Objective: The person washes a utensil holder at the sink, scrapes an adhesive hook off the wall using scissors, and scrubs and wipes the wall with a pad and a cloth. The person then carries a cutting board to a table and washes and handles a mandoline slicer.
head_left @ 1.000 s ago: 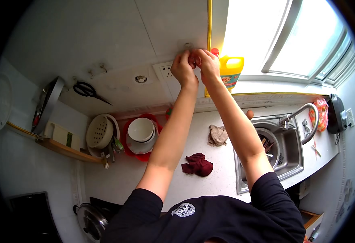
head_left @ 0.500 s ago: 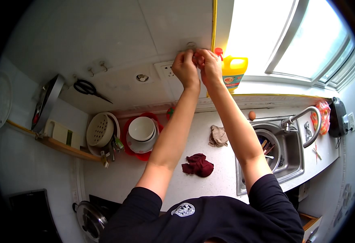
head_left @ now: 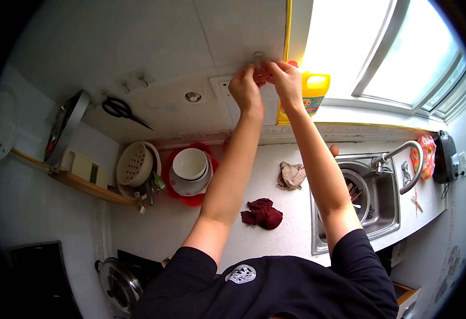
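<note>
Both my arms reach up to the tiled wall. My left hand has its fingers curled into a pinch just below a clear wall hook. Beside it, my right hand is pinched too, its fingertips meeting those of the left. Whatever lies between the fingers is hidden. A yellow jug with a red cap stands on the window ledge, partly behind my right hand. The wall socket is just left of my left hand.
A dark red cloth and a beige cloth lie on the counter. White bowls sit in a red basin at left. On the right are a steel sink, its curved tap and an egg. Black scissors hang on the wall.
The view has shifted slightly, so the scene sits a little further right. My hands stay together near the hook, the fingertips changing position slightly.
</note>
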`<state>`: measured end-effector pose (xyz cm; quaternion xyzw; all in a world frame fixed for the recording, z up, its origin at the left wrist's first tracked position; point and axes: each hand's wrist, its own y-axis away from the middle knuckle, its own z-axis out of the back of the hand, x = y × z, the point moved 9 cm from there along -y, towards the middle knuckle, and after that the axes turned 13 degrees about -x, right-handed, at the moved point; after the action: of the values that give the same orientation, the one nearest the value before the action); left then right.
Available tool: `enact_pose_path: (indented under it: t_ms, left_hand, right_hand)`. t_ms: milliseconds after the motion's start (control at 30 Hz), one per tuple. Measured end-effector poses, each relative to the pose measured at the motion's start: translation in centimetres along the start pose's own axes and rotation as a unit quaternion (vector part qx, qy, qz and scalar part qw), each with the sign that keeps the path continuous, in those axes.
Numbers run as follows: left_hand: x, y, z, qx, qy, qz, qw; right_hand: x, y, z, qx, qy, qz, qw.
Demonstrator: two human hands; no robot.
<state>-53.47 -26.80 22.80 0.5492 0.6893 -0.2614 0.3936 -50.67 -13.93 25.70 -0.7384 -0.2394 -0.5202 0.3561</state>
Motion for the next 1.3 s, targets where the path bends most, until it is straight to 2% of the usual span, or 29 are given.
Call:
enact_pose_path:
  t_ms: [100,200,300,367,467,633,833,1300]
  left_hand:
    - [-0.5,-0.3,-0.1,0.002,-0.023,0.029,0.999]
    - [-1.4,-0.8,0.2,0.020,-0.085,0.058,0.994]
    - [-2.1,-1.0,-0.1,0.066,-0.134,0.060,0.987]
    - [-2.2,-1.1,-0.5,0.101,-0.143,0.068,0.982]
    - [-1.4,-1.7,-1.0,0.143,-0.074,0.077,0.984]
    - [-1.4,-1.7,-0.8,0.101,-0.054,0.019,0.993]
    - [-1.8,-1.3,-0.7,0.084,-0.028,-0.025,0.996]
    - [-2.5,-0.6,-0.9,0.064,-0.016,-0.072,0.995]
  right_hand:
    - [-1.3,0.3,-0.4,0.025,-0.099,-0.154,0.983]
    - [-1.4,1.1,-0.6,0.044,-0.073,-0.231,0.969]
    - [-2.1,0.7,-1.1,0.098,-0.086,-0.252,0.959]
    - [-2.2,0.4,-1.2,0.093,-0.095,-0.229,0.964]
    - [-1.8,0.3,-1.0,0.065,-0.112,-0.166,0.978]
    - [-1.1,0.4,-1.0,-0.001,-0.146,-0.089,0.985]
    - [-1.6,0.5,-1.2,-0.028,-0.211,-0.071,0.974]
    - [-1.1,0.8,-1.4,-0.032,-0.237,-0.045,0.970]
